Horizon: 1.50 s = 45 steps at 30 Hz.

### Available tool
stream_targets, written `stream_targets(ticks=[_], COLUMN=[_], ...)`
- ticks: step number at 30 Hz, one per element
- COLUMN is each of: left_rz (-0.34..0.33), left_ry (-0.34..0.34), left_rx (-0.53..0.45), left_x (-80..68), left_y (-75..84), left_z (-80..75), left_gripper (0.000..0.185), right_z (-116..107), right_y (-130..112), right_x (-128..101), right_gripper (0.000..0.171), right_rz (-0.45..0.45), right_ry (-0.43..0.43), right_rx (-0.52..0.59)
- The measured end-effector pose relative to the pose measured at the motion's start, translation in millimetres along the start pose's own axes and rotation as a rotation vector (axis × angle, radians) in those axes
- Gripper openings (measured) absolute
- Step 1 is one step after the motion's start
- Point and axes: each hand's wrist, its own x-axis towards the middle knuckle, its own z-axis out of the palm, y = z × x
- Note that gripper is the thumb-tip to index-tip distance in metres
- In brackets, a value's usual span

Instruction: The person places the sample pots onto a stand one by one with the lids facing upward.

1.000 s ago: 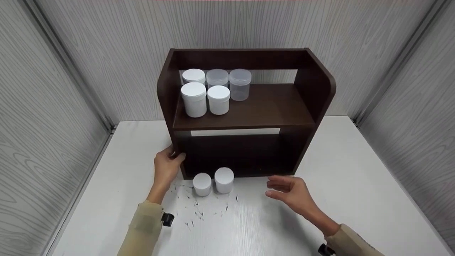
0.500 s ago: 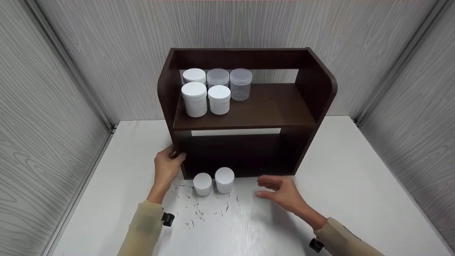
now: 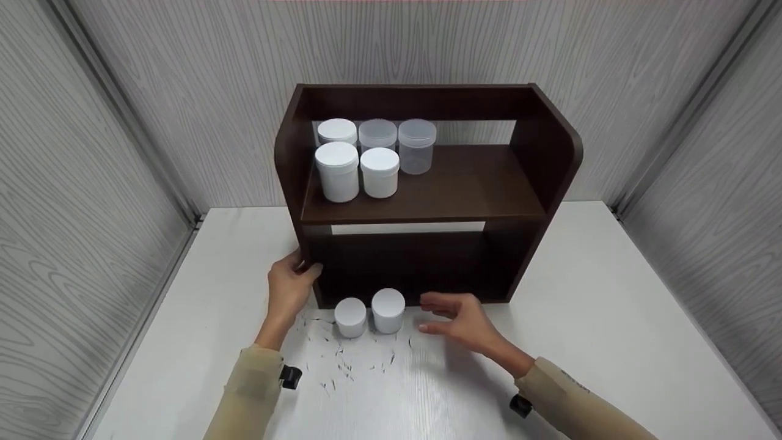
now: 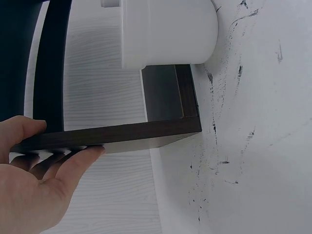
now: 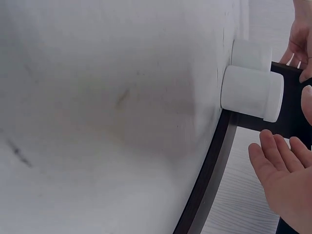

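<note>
White table, two jars, one shelf bearing five jars, left grip clasping shelf, right grip released

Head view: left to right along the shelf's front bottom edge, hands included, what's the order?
Left hand → shorter white jar → taller white jar → right hand.
</note>
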Motion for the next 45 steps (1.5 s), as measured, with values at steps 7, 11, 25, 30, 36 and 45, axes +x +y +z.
stream_targets(ticks=[7,11,25,30,36,45], left_rz=[0.002,-0.003,-0.019,-0.015,-0.014,-0.01], left_ry=[0.004,0.011,-0.008,-0.005,0.003,-0.001], left_rx=[0.003,0.001,-0.019,-0.008,-0.004,-0.017], left_x=[-0.3,-0.2,-1.1,-0.8,-1.2,-1.6], left_y=[0.8,0.7,-0.6,-0.3,0.6,-0.3], left_z=[-0.2,-0.1,0.7,0.7,0.7,1.4], left_gripper=[0.055,0.055,0.058,0.058,0.057,0.055], right_z=[7,13,22,24,28,30], right_y=[1,1,8,8,10,12], right_x=[16,23,42,48,54,55], right_gripper=[0.065,0.068,0.078,0.079,0.079,0.073], right_rz=[-0.018,-0.02,-0.003,0.021,0.019,0.018], right_ry=[-0.025,-0.044,-0.12,-0.131,-0.146,-0.153], right_rx=[-0.035,-0.058,-0.052,-0.05,-0.068,-0.048])
